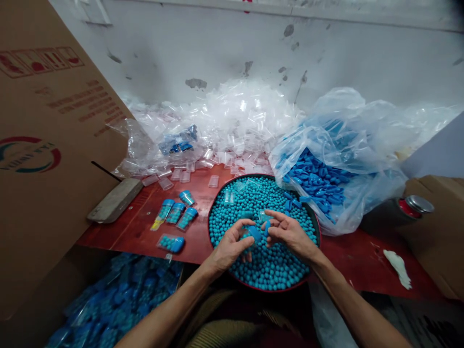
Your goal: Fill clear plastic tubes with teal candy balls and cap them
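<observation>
Over a round tray (319, 227) of small turquoise balls (279, 270), my left hand (231, 245) is closed around a small clear container with a blue cap (254, 234). Its lower part is hidden by my fingers. Close beside it, my right hand (292, 237) pinches a loose blue cap (267, 227) between thumb and fingers, with the index finger stretched out. Clear empty cups (229, 197) and several blue caps (290, 203) lie on the balls. Left of the tray, capped containers filled with balls (176, 212) rest on the red table (134, 237).
Clear cups (242, 116) are heaped along the wall. An open plastic bag of blue caps (315, 176) stands at back right, near a dark flask (391, 212). A cardboard box (54, 121) and grey block (116, 200) are left. Filled containers (119, 299) lie below the table edge.
</observation>
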Motion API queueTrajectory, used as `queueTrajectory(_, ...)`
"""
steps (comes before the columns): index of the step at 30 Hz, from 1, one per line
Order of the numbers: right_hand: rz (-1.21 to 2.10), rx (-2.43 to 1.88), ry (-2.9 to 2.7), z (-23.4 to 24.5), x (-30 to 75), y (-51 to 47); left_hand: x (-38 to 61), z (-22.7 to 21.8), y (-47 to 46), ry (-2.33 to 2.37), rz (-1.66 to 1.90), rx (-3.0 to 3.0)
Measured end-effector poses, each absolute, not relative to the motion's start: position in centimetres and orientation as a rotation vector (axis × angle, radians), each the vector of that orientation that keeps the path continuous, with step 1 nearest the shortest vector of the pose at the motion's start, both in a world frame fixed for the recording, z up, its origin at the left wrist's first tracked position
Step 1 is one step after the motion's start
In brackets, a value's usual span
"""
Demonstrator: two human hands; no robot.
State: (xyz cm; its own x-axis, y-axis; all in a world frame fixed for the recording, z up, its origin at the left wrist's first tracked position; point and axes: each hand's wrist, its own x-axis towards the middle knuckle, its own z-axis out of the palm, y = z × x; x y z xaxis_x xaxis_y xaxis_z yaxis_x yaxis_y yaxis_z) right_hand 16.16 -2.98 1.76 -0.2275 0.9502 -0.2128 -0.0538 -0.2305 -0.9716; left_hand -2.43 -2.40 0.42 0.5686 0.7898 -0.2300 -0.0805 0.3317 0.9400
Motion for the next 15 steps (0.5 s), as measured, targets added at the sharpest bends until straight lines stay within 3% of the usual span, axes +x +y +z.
queueTrajectory(7,0.846,-1.312,-1.938,1.3,13.8,-4.9,-1.0,0.9,-3.3,0.927,0.832,1.128)
queueTrajectory(15,0.581,-1.388,-2.068,0.4,12.6,-5.8,-0.5,0.9,-3.4,0.846,0.781,1.094)
